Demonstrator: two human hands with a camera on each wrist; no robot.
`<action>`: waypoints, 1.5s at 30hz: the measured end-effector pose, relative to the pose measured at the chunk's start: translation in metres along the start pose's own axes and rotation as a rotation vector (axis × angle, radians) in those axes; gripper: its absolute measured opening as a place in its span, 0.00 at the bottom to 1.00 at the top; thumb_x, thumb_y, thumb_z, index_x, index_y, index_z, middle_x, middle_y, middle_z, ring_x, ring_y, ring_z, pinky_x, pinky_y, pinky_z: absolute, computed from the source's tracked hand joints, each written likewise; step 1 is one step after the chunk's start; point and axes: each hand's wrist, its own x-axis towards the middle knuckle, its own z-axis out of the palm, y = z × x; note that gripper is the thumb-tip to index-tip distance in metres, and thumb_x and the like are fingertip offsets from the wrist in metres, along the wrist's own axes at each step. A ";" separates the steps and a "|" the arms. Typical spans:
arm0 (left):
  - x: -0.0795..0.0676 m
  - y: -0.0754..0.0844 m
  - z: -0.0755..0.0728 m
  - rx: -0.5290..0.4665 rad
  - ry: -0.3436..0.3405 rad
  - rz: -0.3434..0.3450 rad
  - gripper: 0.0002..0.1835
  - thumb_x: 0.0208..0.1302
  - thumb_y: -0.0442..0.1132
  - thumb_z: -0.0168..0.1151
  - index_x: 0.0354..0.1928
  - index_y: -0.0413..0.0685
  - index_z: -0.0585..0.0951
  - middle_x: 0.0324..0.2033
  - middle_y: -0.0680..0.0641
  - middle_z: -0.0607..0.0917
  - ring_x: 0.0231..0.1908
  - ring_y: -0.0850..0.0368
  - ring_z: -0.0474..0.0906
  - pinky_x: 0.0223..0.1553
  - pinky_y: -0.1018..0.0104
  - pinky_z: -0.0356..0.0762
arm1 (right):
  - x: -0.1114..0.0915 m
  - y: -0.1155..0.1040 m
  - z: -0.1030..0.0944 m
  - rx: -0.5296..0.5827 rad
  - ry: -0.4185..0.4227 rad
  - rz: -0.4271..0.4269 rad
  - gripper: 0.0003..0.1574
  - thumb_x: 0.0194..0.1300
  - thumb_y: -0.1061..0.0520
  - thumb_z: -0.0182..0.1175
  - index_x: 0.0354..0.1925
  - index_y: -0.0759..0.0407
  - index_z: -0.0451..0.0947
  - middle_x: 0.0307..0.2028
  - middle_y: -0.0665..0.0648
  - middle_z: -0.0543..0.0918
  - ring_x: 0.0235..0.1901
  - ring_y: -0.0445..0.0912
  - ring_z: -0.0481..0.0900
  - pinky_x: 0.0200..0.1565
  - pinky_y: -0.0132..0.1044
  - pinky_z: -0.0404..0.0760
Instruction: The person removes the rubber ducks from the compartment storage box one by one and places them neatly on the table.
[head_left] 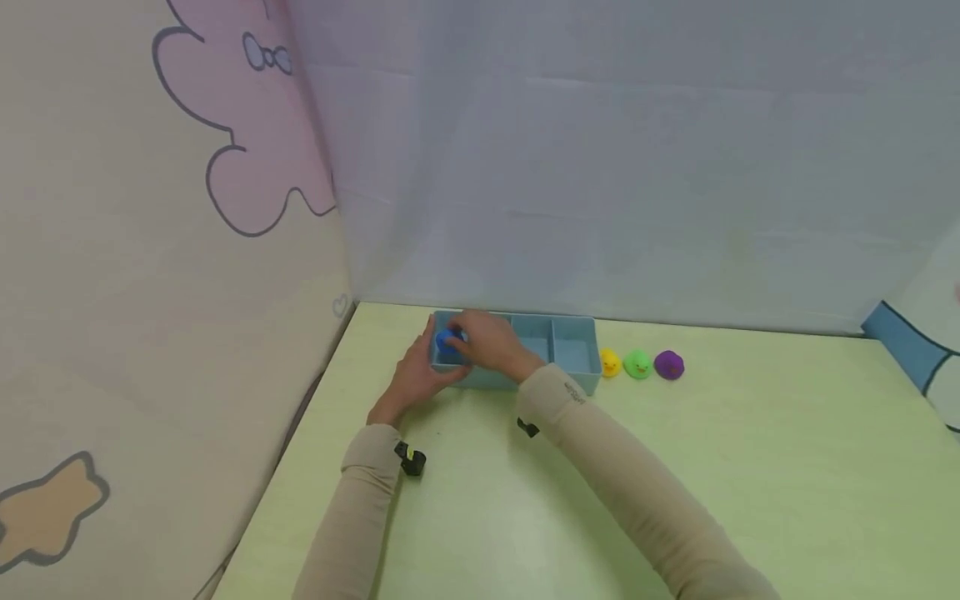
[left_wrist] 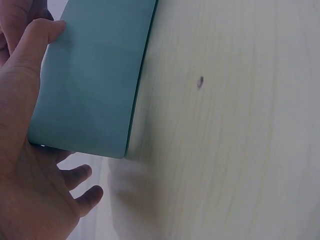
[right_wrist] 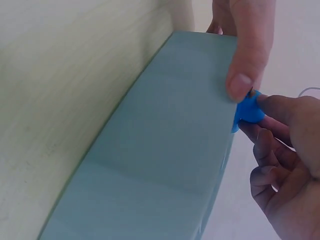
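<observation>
A blue-grey divided box (head_left: 576, 344) stands near the table's back edge. My left hand (head_left: 417, 375) holds its left end, thumb on the front wall's rim and fingers around the end wall. In the left wrist view, the hand (left_wrist: 35, 100) has two fingers sticking out past the box's corner (left_wrist: 100, 100). My right hand (head_left: 491, 342) reaches over the front wall and pinches a small blue toy (head_left: 447, 340), probably a duck, at the leftmost compartment. The right wrist view has the blue toy (right_wrist: 250, 109) between thumb and fingers at the rim, close to the left thumb.
Yellow (head_left: 611, 362), green (head_left: 638, 364) and purple (head_left: 669, 365) toy ducks sit in a row to the right of the box, the yellow one nearest it. A grey cloth wall (head_left: 600, 167) rises behind the pale table (head_left: 750, 467), and a printed wall (head_left: 150, 333) borders it on the left.
</observation>
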 end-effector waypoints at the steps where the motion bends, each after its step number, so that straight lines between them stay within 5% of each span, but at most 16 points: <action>1: 0.000 0.000 0.000 0.004 0.000 -0.001 0.64 0.60 0.68 0.66 0.83 0.59 0.34 0.82 0.38 0.52 0.80 0.35 0.52 0.73 0.24 0.53 | -0.001 0.000 -0.002 -0.002 0.003 -0.007 0.20 0.75 0.49 0.60 0.58 0.56 0.82 0.51 0.54 0.88 0.48 0.47 0.87 0.47 0.42 0.87; 9: 0.004 0.003 0.002 -0.003 -0.012 -0.012 0.63 0.61 0.66 0.67 0.83 0.61 0.33 0.81 0.38 0.53 0.77 0.35 0.59 0.72 0.25 0.57 | -0.009 -0.001 -0.016 0.003 0.037 -0.017 0.21 0.76 0.49 0.58 0.60 0.58 0.80 0.52 0.55 0.87 0.50 0.50 0.87 0.51 0.44 0.87; 18: 0.002 -0.001 0.001 0.002 -0.007 -0.057 0.65 0.58 0.70 0.67 0.82 0.66 0.31 0.83 0.41 0.47 0.81 0.34 0.48 0.74 0.26 0.53 | -0.026 0.005 -0.030 -0.069 0.019 -0.023 0.22 0.77 0.48 0.57 0.61 0.57 0.79 0.54 0.55 0.86 0.52 0.48 0.86 0.53 0.44 0.87; 24: 0.002 -0.002 0.001 -0.004 -0.016 -0.065 0.65 0.58 0.70 0.67 0.82 0.67 0.31 0.83 0.40 0.47 0.80 0.31 0.50 0.73 0.25 0.55 | -0.035 0.017 -0.034 -0.099 0.015 0.001 0.22 0.77 0.48 0.57 0.62 0.57 0.78 0.55 0.54 0.86 0.53 0.47 0.86 0.55 0.44 0.86; 45: 0.002 0.002 0.003 -0.012 -0.023 -0.043 0.66 0.58 0.71 0.67 0.82 0.61 0.32 0.83 0.43 0.45 0.81 0.35 0.46 0.76 0.27 0.49 | -0.084 0.061 -0.046 0.018 0.037 0.059 0.24 0.78 0.52 0.55 0.65 0.60 0.75 0.62 0.59 0.82 0.60 0.54 0.83 0.62 0.50 0.82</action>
